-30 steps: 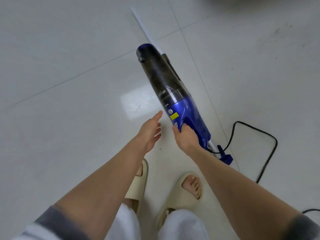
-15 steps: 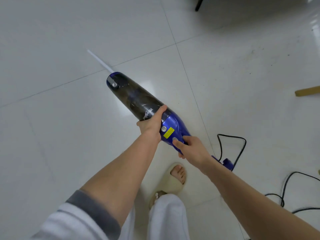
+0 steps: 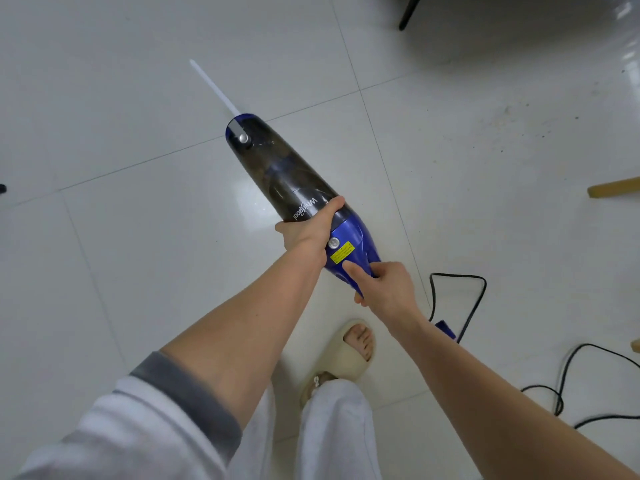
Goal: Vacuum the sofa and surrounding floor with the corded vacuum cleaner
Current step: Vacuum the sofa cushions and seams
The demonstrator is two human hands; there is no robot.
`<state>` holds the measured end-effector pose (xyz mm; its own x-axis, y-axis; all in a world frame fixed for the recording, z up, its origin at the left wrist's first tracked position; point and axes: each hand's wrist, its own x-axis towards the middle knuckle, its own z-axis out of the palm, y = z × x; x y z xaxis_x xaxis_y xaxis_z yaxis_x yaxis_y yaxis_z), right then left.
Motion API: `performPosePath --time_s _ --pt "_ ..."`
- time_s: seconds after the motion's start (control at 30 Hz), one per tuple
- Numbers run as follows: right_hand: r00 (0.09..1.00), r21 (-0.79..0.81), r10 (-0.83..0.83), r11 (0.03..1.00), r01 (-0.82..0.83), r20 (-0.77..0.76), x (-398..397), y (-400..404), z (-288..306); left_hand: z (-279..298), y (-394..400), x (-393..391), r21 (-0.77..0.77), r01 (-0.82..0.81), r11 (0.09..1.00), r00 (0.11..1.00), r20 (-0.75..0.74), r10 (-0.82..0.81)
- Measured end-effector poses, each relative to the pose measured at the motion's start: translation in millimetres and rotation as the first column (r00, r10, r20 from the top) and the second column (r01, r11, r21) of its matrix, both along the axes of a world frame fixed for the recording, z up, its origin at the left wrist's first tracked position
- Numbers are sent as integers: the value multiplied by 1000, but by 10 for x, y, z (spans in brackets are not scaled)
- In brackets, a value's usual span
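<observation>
The corded vacuum cleaner (image 3: 287,178) is a blue body with a dark smoky dust cup, held above the white tiled floor and pointing up-left. A thin white tube (image 3: 214,88) runs on from its far end. My left hand (image 3: 308,228) grips the body where the dust cup meets the blue part. My right hand (image 3: 381,289) grips the blue rear handle, thumb lying on top near the yellow label. The black power cord (image 3: 460,299) loops on the floor to the right of my right arm. No sofa is in view.
A black furniture leg (image 3: 408,12) stands at the top right, over a dark shadow. A wooden leg (image 3: 613,192) juts in from the right edge. More cord (image 3: 568,386) coils at the lower right. My slippered foot (image 3: 349,355) is below the vacuum. Dust specks mark the right-hand tiles.
My left hand, open beside the vacuum a second ago, has closed around its body. The vacuum has swung to point further left and the view has tilted up.
</observation>
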<state>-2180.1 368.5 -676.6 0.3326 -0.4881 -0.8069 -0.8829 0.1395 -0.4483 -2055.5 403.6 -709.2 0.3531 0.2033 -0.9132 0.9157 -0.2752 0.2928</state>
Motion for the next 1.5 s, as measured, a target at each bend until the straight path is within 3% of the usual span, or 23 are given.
performPosePath --time_s 0.17,0.37,0.53,0.67,0.83,0.97,1.03,1.13,1.27,1.5 --pt "991 238 88 965 -110 100 -60 14 177 38 74 88 24 64 998 998 8 -64" --pt "996 94 -82 992 79 35 -26 262 133 31 163 44 43 84 996 996 31 -85" --pt "994 66 -106 992 107 -17 25 296 111 30 260 20 76 23 997 1000 4 -23" --pt "1000 44 -22 999 22 15 19 228 115 19 306 17 53 -43 998 999 -27 45" --pt "980 143 172 972 -185 95 20 2 398 252 292 62 52 -42 998 999 -14 43" --pt "984 181 154 969 -167 83 227 -71 910 808 229 218 42 31 999 997 -70 -28" --pt "992 215 98 970 -114 84 348 -112 1336 1262 210 321 26 53 998 993 -109 -50" --pt "987 259 138 953 -154 79 507 -217 2100 2007 202 478 6 75 997 990 -121 -74" --pt "966 194 233 948 -252 113 790 -307 3082 3018 238 757 -72 135 988 985 -95 -141" --pt "960 149 234 955 -257 153 1693 -222 4212 4115 358 1651 -151 225 963 974 31 -223"
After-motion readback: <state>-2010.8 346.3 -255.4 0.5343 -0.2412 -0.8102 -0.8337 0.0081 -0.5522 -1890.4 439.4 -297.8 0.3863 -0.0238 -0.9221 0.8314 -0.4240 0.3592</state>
